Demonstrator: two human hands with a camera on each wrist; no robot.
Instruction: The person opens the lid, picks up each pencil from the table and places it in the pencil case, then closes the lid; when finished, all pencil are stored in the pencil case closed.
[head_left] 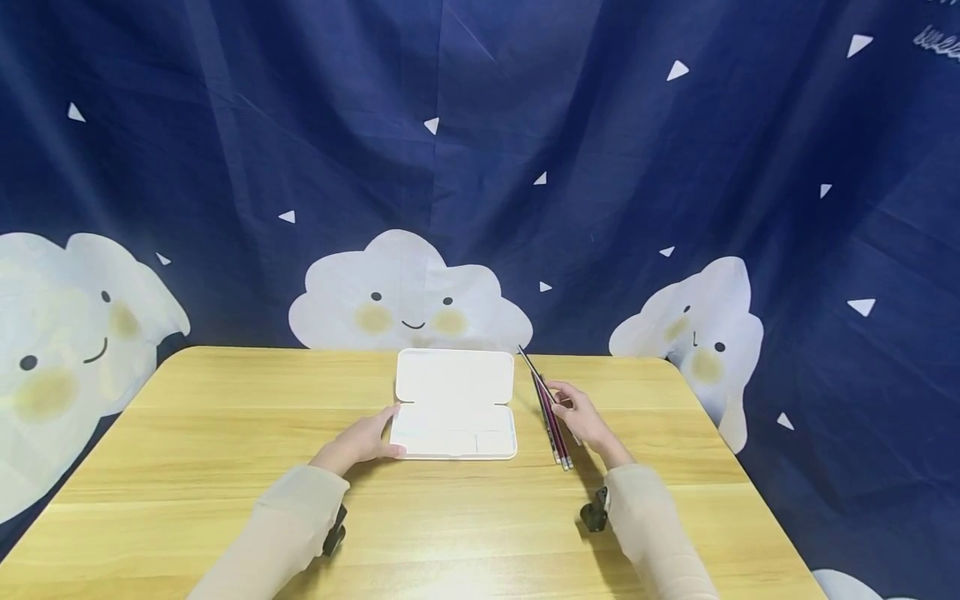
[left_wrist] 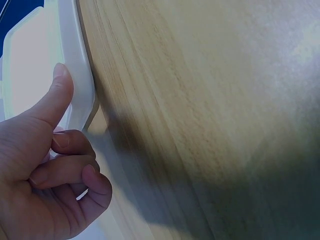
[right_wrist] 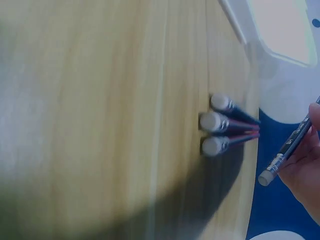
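Observation:
A white pencil case [head_left: 453,422] lies on the table with its lid [head_left: 454,375] raised back; a small compartment shows at its front right. My left hand [head_left: 362,438] grips the case's left end, thumb [left_wrist: 61,92] on the rim and the other fingers curled below. To the right, my right hand [head_left: 583,418] pinches a dark pencil [right_wrist: 292,142], its white eraser end toward me and its tip pointing away and left. Three more pencils [head_left: 553,429], dark and reddish, lie close together beneath that hand, their eraser ends [right_wrist: 213,122] facing me.
The wooden table [head_left: 465,533] reaches back to a dark blue curtain [head_left: 480,167] with white clouds. Small black devices [head_left: 595,512] are strapped at both wrists. The table's far edge runs just behind the raised lid.

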